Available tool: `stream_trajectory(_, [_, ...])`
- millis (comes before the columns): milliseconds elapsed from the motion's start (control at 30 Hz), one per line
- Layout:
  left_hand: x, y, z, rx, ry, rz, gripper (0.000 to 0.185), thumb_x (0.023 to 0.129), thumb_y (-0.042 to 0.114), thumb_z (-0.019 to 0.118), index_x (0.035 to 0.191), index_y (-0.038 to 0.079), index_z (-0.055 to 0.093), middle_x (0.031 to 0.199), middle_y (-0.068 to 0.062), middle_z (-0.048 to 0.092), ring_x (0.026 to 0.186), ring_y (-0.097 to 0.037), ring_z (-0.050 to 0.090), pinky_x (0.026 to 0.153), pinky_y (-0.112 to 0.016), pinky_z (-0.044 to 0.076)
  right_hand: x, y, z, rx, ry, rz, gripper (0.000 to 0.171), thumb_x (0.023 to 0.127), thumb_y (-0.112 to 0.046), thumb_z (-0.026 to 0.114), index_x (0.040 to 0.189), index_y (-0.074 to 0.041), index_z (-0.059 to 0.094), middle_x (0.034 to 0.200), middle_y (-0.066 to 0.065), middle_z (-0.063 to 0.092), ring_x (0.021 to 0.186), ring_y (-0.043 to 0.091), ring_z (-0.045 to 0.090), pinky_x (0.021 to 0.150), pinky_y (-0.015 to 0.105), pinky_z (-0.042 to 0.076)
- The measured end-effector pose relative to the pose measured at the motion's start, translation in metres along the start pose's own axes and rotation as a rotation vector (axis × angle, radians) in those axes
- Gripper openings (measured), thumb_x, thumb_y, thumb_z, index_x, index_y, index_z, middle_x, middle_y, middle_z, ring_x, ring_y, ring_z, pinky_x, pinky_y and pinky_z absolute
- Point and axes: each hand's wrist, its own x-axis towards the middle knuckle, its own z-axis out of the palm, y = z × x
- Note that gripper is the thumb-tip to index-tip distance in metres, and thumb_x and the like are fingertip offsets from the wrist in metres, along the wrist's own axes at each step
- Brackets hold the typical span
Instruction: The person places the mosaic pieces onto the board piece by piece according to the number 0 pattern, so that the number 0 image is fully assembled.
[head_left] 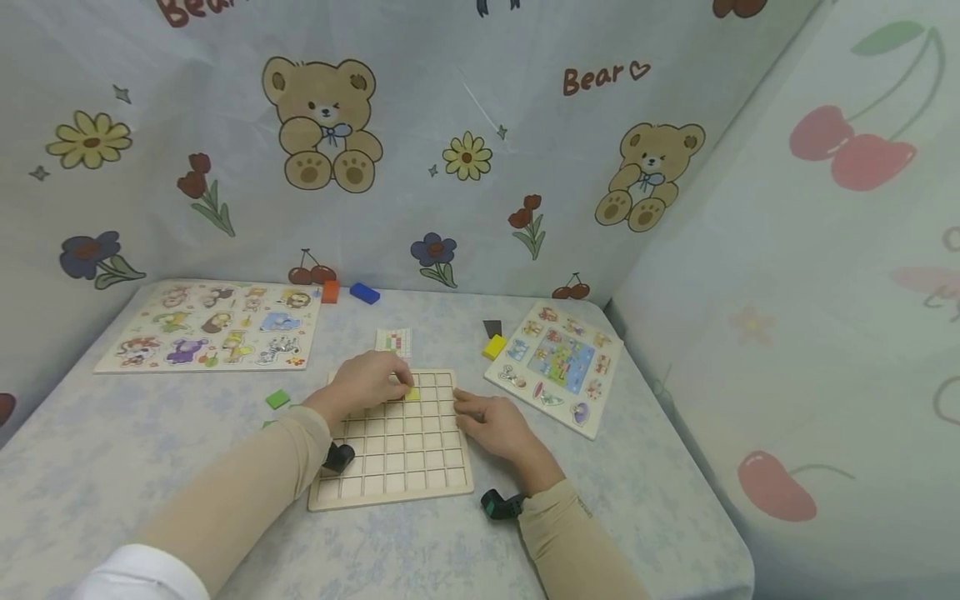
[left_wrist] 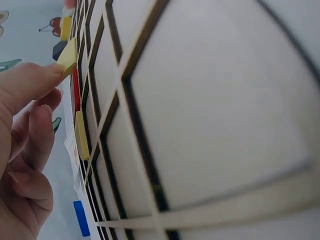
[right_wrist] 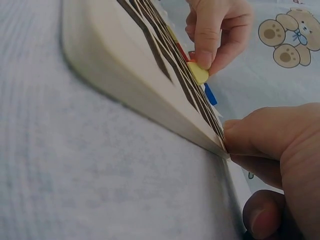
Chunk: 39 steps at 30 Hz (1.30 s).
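Note:
A square wooden grid board [head_left: 405,481] lies on the table. Over its upper middle, my left hand [head_left: 367,382] pinches a yellow tile [left_wrist: 68,59] between thumb and finger; the tile is tilted, its lower edge right at the grid. Beside it in the left wrist view, a red tile [left_wrist: 76,91] and a second yellow tile [left_wrist: 81,136] sit in the grid. My right hand [head_left: 497,427] grips the board's right edge near the upper corner, with a finger over the rim and another below it in the right wrist view.
An animal puzzle board [head_left: 217,327] lies at the back left, another puzzle board [head_left: 558,367] at the right. Behind the grid is a small pattern card [head_left: 393,342]. Around stand a blue block [head_left: 365,292], an orange block [head_left: 330,292], a yellow block [head_left: 494,347] and a green tile [head_left: 277,399].

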Motion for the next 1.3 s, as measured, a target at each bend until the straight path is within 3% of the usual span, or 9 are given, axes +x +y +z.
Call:
stream_trajectory(367, [0.0, 0.008, 0.0, 0.047, -0.006, 0.028, 0.006, 0.094, 0.03, 0.076, 0.096, 0.032, 0.081, 0.104, 0.013, 0.075, 0.084, -0.008, 0.065, 0.073, -0.036, 0.055, -0.001, -0.001, -0.002, 0.001, -0.007, 0.006, 0.035, 0.101, -0.026, 0.066, 0.134, -0.014, 0.069, 0.15, -0.01, 0.054, 0.141, 0.018, 0.051, 0.114, 0.042, 0.043])
stream_trajectory(467, [-0.003, 0.01, -0.004, 0.061, 0.001, 0.031, 0.009, 0.095, 0.031, 0.075, 0.101, 0.031, 0.081, 0.108, 0.012, 0.075, 0.094, -0.012, 0.069, 0.078, -0.04, 0.056, -0.002, -0.001, -0.003, -0.008, -0.005, -0.009, 0.035, 0.101, -0.025, 0.067, 0.134, -0.013, 0.069, 0.15, -0.008, 0.055, 0.14, 0.02, 0.052, 0.113, 0.042, 0.043])
stream_trajectory(600, [-0.022, 0.006, -0.024, 0.011, 0.042, -0.001, 0.017, 0.098, 0.033, 0.071, 0.111, 0.027, 0.08, 0.118, 0.005, 0.074, 0.107, -0.021, 0.069, 0.085, -0.045, 0.056, -0.002, 0.0, -0.003, -0.007, -0.009, -0.014, 0.035, 0.101, -0.024, 0.067, 0.134, -0.013, 0.069, 0.15, -0.008, 0.054, 0.14, 0.021, 0.051, 0.113, 0.043, 0.043])
stream_trajectory(767, [-0.064, -0.022, -0.055, -0.091, 0.115, -0.113, 0.027, 0.1, 0.036, 0.068, 0.12, 0.021, 0.077, 0.125, -0.004, 0.072, 0.089, -0.02, 0.064, 0.069, -0.036, 0.052, -0.001, 0.002, -0.003, 0.001, -0.024, -0.009, 0.034, 0.102, -0.024, 0.065, 0.134, -0.014, 0.069, 0.151, -0.008, 0.054, 0.142, 0.02, 0.05, 0.114, 0.043, 0.042])
stream_trajectory(867, [-0.093, -0.047, -0.065, -0.116, 0.146, -0.199, 0.031, 0.098, 0.037, 0.07, 0.123, 0.018, 0.075, 0.118, -0.006, 0.071, 0.083, -0.021, 0.058, 0.063, -0.033, 0.048, -0.002, 0.003, -0.001, -0.009, -0.033, -0.001, 0.034, 0.102, -0.024, 0.065, 0.134, -0.014, 0.069, 0.151, -0.008, 0.054, 0.142, 0.022, 0.05, 0.114, 0.044, 0.042])
stream_trajectory(1033, [-0.128, -0.082, -0.062, -0.157, 0.203, -0.315, 0.037, 0.096, 0.038, 0.072, 0.126, 0.016, 0.074, 0.101, -0.004, 0.07, 0.083, -0.023, 0.054, 0.061, -0.031, 0.045, -0.002, 0.003, 0.001, -0.021, -0.022, 0.009, 0.034, 0.101, -0.024, 0.066, 0.134, -0.014, 0.069, 0.151, -0.008, 0.054, 0.142, 0.023, 0.05, 0.114, 0.045, 0.042])
stream_trajectory(1200, [-0.143, -0.105, -0.051, -0.245, 0.273, -0.358, 0.04, 0.097, 0.039, 0.071, 0.128, 0.014, 0.072, 0.116, -0.01, 0.072, 0.083, -0.023, 0.056, 0.061, -0.029, 0.047, -0.001, 0.003, 0.002, -0.007, -0.006, 0.008, 0.034, 0.101, -0.023, 0.067, 0.134, -0.013, 0.069, 0.151, -0.008, 0.054, 0.142, 0.023, 0.05, 0.114, 0.045, 0.042])
stream_trajectory(1300, [-0.149, -0.114, -0.046, -0.248, 0.324, -0.356, 0.038, 0.098, 0.038, 0.071, 0.127, 0.013, 0.072, 0.122, -0.014, 0.07, 0.088, -0.024, 0.061, 0.065, -0.03, 0.048, 0.0, 0.002, 0.003, -0.005, -0.004, 0.011, 0.034, 0.101, -0.024, 0.067, 0.134, -0.014, 0.069, 0.151, -0.009, 0.053, 0.143, 0.022, 0.049, 0.114, 0.044, 0.042])
